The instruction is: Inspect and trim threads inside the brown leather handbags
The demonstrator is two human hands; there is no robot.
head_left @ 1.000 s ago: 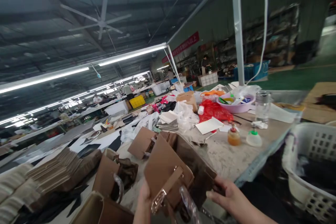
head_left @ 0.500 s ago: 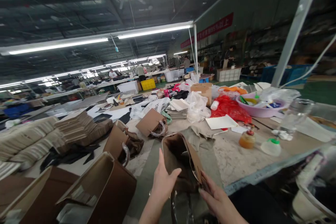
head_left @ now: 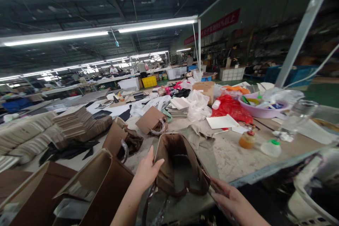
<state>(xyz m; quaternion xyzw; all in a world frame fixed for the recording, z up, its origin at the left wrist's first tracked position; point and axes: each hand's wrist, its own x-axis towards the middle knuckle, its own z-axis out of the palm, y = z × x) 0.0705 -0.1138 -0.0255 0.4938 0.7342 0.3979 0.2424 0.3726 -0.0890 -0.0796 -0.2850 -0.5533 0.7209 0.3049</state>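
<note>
A brown handbag (head_left: 164,152) stands in front of me with its mouth spread wide, showing a brown lining and a greyish area inside. My left hand (head_left: 148,171) grips its left edge, thumb toward the opening. At the right edge, my right hand (head_left: 230,194) has its fingers closed on the rim; part of those fingers is hidden. A dark handle with clear wrap (head_left: 161,208) hangs at the near side. Just beyond lies a smaller-looking brown bag (head_left: 150,119) with a wrapped handle, and another brown bag (head_left: 115,137) sits to the left.
Large open brown bag bodies (head_left: 111,187) crowd the near left, behind them stacked brown panels (head_left: 74,122). At right stand an amber glue bottle (head_left: 247,140), a green-capped bottle (head_left: 271,148) and a pink basin (head_left: 261,110). A white bin (head_left: 304,201) is beside the table edge.
The handbag's mouth has widened, its sides pulled apart. My left hand has moved left and my right hand right and slightly down, both still on the bag.
</note>
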